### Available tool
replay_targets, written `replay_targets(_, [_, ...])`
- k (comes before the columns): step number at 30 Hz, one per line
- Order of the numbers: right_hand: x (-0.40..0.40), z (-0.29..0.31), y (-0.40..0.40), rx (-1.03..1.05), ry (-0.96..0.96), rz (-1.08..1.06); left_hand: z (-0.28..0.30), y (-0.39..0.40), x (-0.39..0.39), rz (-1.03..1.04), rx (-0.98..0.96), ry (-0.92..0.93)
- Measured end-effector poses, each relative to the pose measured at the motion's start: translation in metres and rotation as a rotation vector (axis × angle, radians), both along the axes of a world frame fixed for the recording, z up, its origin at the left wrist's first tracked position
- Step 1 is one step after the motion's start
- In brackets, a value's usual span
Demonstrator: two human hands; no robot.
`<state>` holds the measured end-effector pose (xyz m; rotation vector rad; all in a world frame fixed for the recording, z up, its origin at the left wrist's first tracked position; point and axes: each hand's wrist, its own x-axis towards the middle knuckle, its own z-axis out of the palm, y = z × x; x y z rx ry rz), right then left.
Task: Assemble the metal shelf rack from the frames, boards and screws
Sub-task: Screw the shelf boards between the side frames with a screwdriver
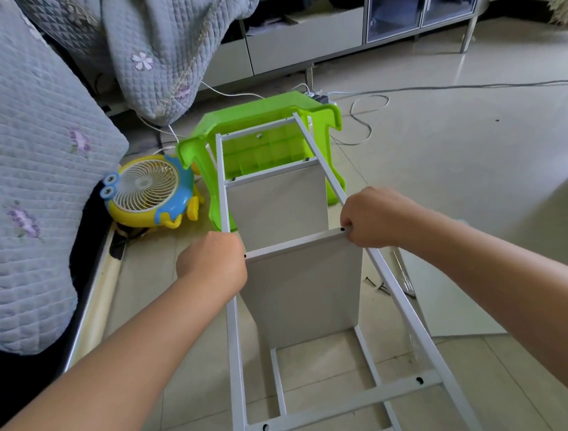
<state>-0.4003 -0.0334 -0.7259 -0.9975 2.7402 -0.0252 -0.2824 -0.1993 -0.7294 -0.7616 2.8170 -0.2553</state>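
- While the rack (316,281) lies on its side on the floor, far end against a green stool (254,121), both hands steady it.
- Left hand (211,259) clenches the left frame rail; right hand (368,218) grips the right rail at the board (303,289) corner, likely aligning screw holes.
- Loose screws (378,284) lie nearby.

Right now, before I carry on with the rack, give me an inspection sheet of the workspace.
Surface: tiled floor, glossy, bare here.
Job's things: rack frame lying lengthwise; near board and far board stand between its rails; loose screws on the floor to the right.
Clutter: green stool on its side under the far end; toy fan.
Hands: left hand grips the left rail at the near board; right hand has its fingers curled at the board's right corner.
Cables: white cable looped behind the stool.
Surroundings: quilted bedding left, cabinet behind.
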Motion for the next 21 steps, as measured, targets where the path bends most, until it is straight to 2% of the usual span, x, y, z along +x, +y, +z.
replay_targets(3, [0.003, -0.001, 0.002, 0.015, 0.034, 0.021, 0.000, 0.011, -0.001, -0.152, -0.018, 0.082])
replay_targets(6, [0.005, -0.003, 0.006, -0.008, 0.040, 0.020, -0.010, 0.023, -0.010, -0.326, 0.109, 0.195])
replay_targets(9, [0.007, -0.004, 0.008, -0.024, 0.056, 0.046, -0.016, 0.027, -0.019, -0.307, 0.201, 0.225])
replay_targets(15, [0.011, -0.008, 0.010, -0.004, 0.126, 0.096, -0.021, 0.024, -0.023, -0.356, 0.216, 0.213])
replay_targets(21, [0.007, -0.014, 0.011, -0.070, 0.076, 0.049, -0.026, 0.023, -0.026, -0.393, 0.255, 0.296])
